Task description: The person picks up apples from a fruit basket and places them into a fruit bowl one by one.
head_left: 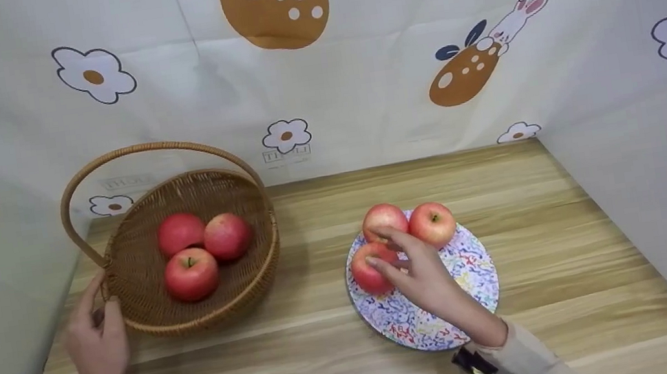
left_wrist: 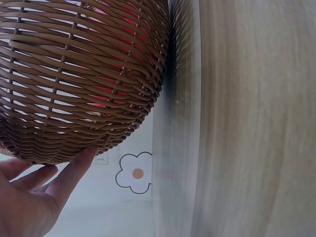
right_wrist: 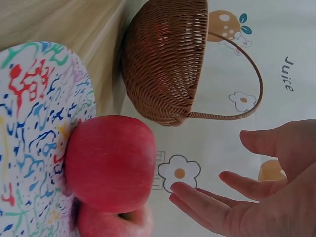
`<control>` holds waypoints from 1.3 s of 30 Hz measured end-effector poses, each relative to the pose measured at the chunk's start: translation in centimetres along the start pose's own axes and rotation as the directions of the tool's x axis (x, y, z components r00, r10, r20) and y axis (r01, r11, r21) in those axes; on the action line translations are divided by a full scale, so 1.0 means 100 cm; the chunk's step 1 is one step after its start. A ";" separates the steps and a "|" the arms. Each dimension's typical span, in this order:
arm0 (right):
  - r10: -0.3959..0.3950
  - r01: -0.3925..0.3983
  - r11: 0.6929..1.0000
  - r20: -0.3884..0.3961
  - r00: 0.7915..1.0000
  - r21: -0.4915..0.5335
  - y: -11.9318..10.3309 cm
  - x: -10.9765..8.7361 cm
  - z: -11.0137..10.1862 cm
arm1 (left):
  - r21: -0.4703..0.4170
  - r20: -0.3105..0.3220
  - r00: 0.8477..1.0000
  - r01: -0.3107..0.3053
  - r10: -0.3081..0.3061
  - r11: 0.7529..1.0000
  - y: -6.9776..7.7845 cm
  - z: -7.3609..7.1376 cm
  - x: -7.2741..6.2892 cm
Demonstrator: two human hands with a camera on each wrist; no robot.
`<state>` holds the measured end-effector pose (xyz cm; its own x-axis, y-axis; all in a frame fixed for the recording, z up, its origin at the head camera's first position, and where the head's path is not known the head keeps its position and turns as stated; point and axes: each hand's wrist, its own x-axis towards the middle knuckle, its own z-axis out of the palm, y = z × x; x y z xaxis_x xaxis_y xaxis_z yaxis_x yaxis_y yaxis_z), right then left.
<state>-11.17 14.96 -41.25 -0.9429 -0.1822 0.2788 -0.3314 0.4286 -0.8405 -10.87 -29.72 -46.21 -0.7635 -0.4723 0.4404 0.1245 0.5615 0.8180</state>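
On the left stands a brown wicker basket (head_left: 196,327) with a tall arched handle and three red apples (head_left: 191,275) inside. My left hand (head_left: 97,341) holds the basket's left side near the handle's base; in the left wrist view its fingers (left_wrist: 74,173) touch the weave. On the right, a round plate (head_left: 437,322) with a colourful squiggle pattern carries three apples. My right hand (head_left: 420,272) is over them, thumb and fingers spread around the nearest apple (head_left: 366,273). In the right wrist view these fingers (right_wrist: 202,202) are apart from the apple (right_wrist: 111,163), with nothing between them.
Both things stand on a wood-grain table (head_left: 306,360). A pale cloth (head_left: 357,79) printed with flowers, rabbits and orange fruit shapes rises behind and at both sides. Dark straps (head_left: 474,361) sit at the wrists.
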 end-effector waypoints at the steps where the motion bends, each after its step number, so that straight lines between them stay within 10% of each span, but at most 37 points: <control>1: -0.013 0.013 1.000 0.000 1.000 -0.002 -0.001 0.001 0.001 | 0.001 0.001 1.000 0.003 -0.003 1.000 0.000 0.000 0.000; 10: -0.140 0.140 0.990 0.012 0.990 0.004 -0.008 0.009 0.010 | -0.001 -0.004 1.000 -0.001 0.001 1.000 -0.001 0.001 0.000; 39: -0.102 0.111 0.992 0.138 0.985 -0.061 -0.045 0.036 0.027 | 0.014 0.000 1.000 0.014 -0.014 1.000 0.003 -0.001 -0.001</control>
<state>-12.99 9.97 -37.78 -0.8906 -0.3453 0.2961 -0.4354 0.4588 -0.7746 -10.73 -29.55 -45.99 -0.7652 -0.4802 0.4289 0.1049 0.5642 0.8189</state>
